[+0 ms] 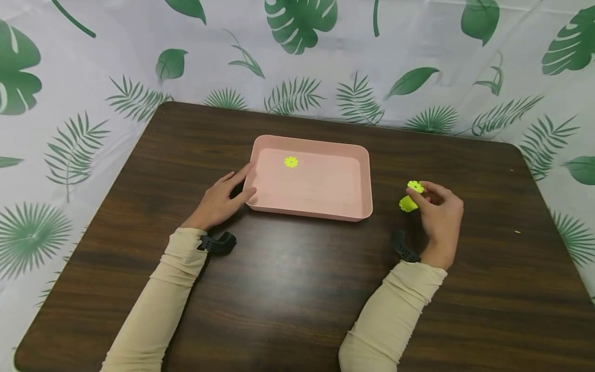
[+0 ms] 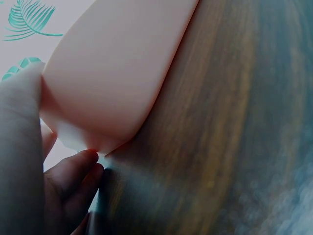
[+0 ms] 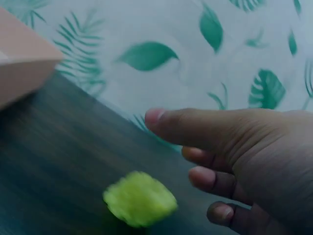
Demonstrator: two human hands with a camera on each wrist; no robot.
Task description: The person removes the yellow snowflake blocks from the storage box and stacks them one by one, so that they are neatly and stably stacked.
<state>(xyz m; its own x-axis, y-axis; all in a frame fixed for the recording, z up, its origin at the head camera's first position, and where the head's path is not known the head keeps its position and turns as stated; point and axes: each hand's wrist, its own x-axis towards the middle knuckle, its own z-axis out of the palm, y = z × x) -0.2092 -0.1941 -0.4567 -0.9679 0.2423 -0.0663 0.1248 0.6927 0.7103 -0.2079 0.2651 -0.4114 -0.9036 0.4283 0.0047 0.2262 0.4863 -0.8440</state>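
My left hand (image 1: 217, 202) holds the left end of a shallow pink tray (image 1: 309, 213). Its thumb and forefinger reach the tray's rim. In the left wrist view, other fingers (image 2: 73, 171) curl by the bottom corner of the tray wall (image 2: 117, 63). Beyond the tray's right side, my right hand (image 1: 440, 219) pinches a small yellow-green notched plastic disc (image 1: 411, 184) between thumb and fingertips. Just below lie more yellow-green discs (image 1: 407, 204), a blurred clump (image 3: 139, 198) in the right wrist view. The pinched disc does not show there.
One yellow-green disc (image 1: 291, 162) lies flat inside the tray, towards its back left. The dark wood table (image 1: 279, 310) has rounded corners. A white cloth with green leaf prints (image 1: 395, 46) hangs behind it. A tiny pale scrap (image 1: 517, 232) lies on the right.
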